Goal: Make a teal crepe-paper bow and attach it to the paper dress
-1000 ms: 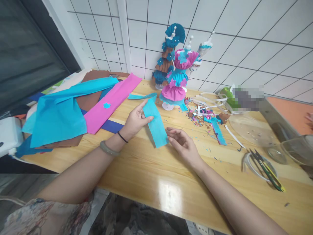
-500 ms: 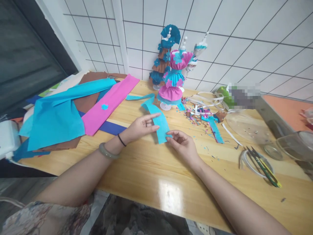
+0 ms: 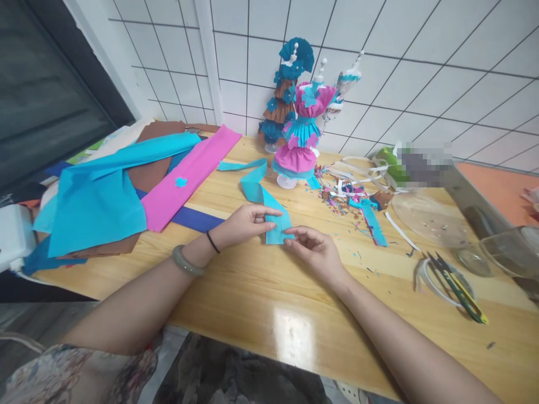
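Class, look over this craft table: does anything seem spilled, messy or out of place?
Yes: small multicoloured paper scraps lie scattered over the wooden table right of the pink-and-blue paper doll, among loose white paper strips.

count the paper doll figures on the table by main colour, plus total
Pink and teal doll figure: 1
Teal and brown doll figure: 1
White and teal doll figure, partly hidden behind the pink one: 1
Total: 3
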Tool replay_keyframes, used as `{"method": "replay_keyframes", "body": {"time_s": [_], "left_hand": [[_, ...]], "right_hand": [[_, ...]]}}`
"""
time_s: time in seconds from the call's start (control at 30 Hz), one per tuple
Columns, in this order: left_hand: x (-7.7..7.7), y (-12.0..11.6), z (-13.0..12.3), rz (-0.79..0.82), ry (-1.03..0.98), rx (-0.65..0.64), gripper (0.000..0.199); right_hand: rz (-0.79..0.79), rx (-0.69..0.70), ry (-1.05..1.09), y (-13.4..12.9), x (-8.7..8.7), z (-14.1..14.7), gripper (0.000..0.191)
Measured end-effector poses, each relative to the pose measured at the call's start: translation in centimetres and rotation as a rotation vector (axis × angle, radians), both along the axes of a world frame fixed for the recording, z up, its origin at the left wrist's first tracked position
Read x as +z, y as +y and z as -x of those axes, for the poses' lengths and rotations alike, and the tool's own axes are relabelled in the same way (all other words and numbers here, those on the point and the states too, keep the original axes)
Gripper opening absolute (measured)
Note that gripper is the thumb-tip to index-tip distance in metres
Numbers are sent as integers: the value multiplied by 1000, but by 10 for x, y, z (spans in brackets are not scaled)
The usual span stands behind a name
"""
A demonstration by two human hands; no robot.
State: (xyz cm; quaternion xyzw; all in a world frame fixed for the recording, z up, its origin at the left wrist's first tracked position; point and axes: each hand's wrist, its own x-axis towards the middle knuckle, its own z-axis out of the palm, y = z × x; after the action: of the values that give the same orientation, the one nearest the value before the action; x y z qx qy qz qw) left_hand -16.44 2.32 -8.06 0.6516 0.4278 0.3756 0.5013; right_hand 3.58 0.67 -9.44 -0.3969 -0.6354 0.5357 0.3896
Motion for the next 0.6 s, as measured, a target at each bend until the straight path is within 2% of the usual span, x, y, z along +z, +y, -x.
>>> {"method": "replay_keyframes", "body": {"time_s": [0.13,0.37,0.5,0.6], "left_hand": [[0,1,1,-2,-20,25,40],[0,0,-1,-15,-57,18,38],[3,-4,-4,118,-120,-58,47],[4,-6,-5,178,-126,-89,50]], "right_hand": [[28,47,5,-2,2,0,28],[-17,-59,-55,1,0,0,22],[-45,-91,-59,1,1,0,22],[-60,-63,-52,0,2,0,21]]}}
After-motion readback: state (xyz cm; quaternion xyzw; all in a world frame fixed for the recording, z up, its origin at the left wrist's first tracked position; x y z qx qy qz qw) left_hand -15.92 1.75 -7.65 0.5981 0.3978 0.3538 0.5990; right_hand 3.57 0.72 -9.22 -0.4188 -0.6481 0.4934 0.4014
